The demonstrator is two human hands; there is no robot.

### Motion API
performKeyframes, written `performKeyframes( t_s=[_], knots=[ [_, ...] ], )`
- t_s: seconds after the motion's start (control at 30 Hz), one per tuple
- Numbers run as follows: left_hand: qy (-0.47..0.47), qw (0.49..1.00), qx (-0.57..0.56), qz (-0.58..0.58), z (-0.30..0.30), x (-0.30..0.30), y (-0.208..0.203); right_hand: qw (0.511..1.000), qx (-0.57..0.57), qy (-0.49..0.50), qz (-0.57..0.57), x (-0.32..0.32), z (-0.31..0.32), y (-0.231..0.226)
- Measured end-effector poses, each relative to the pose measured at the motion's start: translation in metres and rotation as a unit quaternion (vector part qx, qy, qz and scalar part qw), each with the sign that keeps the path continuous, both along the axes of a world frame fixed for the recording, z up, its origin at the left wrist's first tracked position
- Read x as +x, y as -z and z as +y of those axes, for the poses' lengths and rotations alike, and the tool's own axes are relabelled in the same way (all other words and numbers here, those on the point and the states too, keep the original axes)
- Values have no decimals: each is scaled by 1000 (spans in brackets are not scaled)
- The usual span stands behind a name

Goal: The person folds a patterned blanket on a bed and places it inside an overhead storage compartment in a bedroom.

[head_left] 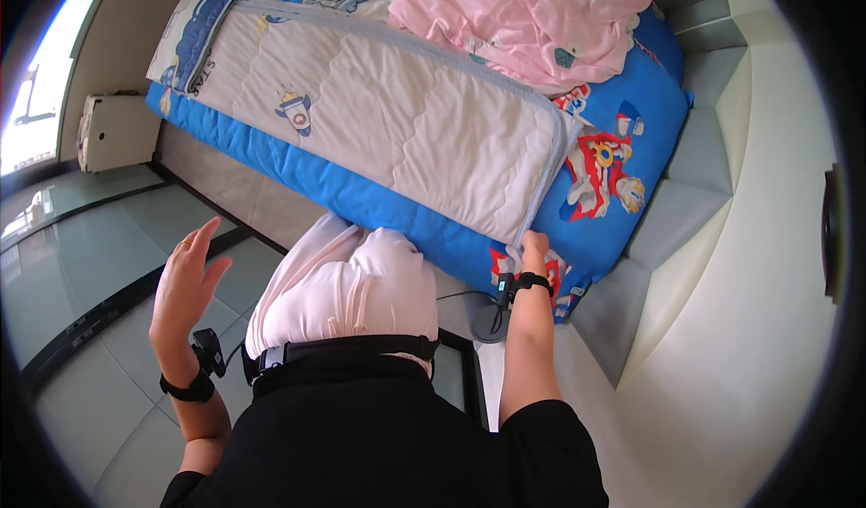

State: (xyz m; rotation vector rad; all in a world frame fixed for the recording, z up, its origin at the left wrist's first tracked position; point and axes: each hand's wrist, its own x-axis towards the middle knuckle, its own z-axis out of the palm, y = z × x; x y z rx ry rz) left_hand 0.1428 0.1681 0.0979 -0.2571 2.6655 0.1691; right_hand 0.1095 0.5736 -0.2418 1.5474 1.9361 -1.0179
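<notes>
A pale quilted blanket (388,133) with grey edging and a small rocket print lies folded into a long strip across the bed. Its far left end shows a dark blue patterned part. My right hand (535,246) is closed on the blanket's near right corner, at the bed's front edge; the fingertips are partly hidden. Out to the left, my left hand (185,282) is raised in the air above the floor, fingers stretched out and nothing in it. Both wrists wear black straps with small devices.
Blue bedding (316,183) with cartoon prints covers the bed. A crumpled pink cloth (532,21) lies beyond the blanket. The grey padded headboard (681,210) stands along the right. At left are a white case (119,133) and a glossy panelled surface (108,327) with dark strips.
</notes>
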Motion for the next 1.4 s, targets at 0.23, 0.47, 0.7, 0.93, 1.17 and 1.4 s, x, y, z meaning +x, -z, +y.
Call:
performKeyframes(
  t_s=[0.23, 0.47, 0.7, 0.93, 1.17, 1.4],
  knots=[
    [22, 1000, 14, 4, 3, -2, -2, 917, 218, -229, 244, -63, 45, 51],
    [10, 1000, 7, 15, 0, 2, 1, 964, -5, -202, 175, -95, 24, 44],
    [-43, 999, 11, -20, -3, 12, -3, 945, 155, -264, 110, -82, 50, 47],
    [-29, 999, 21, 18, -7, 15, 7, 969, 72, -166, 168, -62, 27, 27],
    [-32, 998, 47, -11, -10, 4, 8, 965, -151, -108, 185, -54, 22, 12],
    [-22, 998, 55, 11, -22, 4, 8, 926, -231, -129, 271, -75, -13, -32]
  ],
)
